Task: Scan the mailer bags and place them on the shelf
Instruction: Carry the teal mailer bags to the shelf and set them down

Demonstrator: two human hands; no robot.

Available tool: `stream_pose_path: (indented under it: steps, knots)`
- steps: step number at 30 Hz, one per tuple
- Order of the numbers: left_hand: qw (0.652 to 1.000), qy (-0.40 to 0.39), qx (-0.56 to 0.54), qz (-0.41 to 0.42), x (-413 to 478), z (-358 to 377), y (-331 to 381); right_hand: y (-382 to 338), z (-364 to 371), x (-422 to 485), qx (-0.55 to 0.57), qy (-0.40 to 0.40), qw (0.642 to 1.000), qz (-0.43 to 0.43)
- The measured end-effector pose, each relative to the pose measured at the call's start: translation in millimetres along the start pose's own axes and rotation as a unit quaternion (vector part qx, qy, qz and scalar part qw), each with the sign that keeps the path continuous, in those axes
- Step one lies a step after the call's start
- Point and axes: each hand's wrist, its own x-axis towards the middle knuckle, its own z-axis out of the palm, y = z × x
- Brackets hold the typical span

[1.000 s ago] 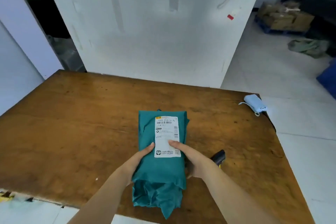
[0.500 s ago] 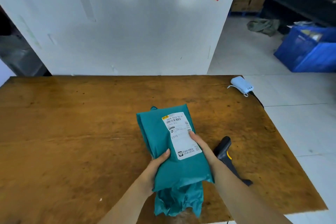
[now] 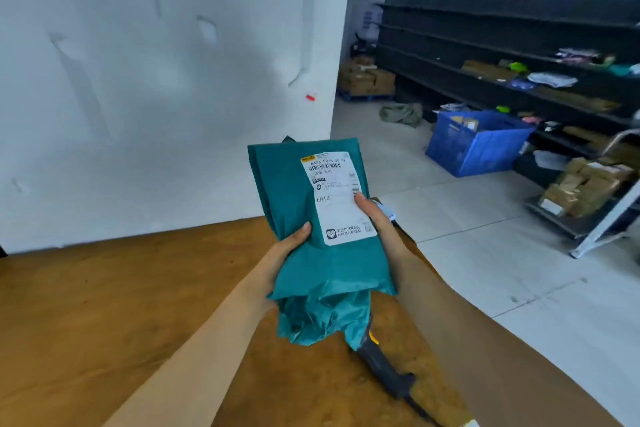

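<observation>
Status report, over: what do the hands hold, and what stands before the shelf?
Teal mailer bag gripped by left hand and right hand, label up, above wooden table. Barcode scanner lies on table. Blue crate on floor before shelf.

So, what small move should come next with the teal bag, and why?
Probably carry the teal mailer bag rightward toward the dark shelf. The left hand and right hand grip it above the table, label up, and the scanner lies on the table beneath it. Whether it was scanned, I cannot tell.
</observation>
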Motion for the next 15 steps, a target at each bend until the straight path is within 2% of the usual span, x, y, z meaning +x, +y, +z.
stream_pose_path:
  steps: [3, 6, 9, 15]
  knots:
    - [0.996, -0.077, 0.034, 0.021, 38.0, 70.0, 16.3, -64.7, -29.0, -37.5, -0.016, 0.05, 0.994, -0.097]
    - [0.986, -0.149, 0.063, 0.04, 71.2, 149.1, 8.2, -114.8, -72.9, -83.1, 0.005, 0.092, 0.983, -0.156]
    - [0.977, -0.192, 0.083, 0.049, 105.5, 225.9, -14.9, -152.7, -129.5, -132.5, 0.012, 0.119, 0.973, -0.197]
    - [0.953, -0.287, 0.099, -0.007, 165.2, 375.1, -96.9, -210.0, -265.5, -221.0, -0.002, 0.159, 0.951, -0.266]
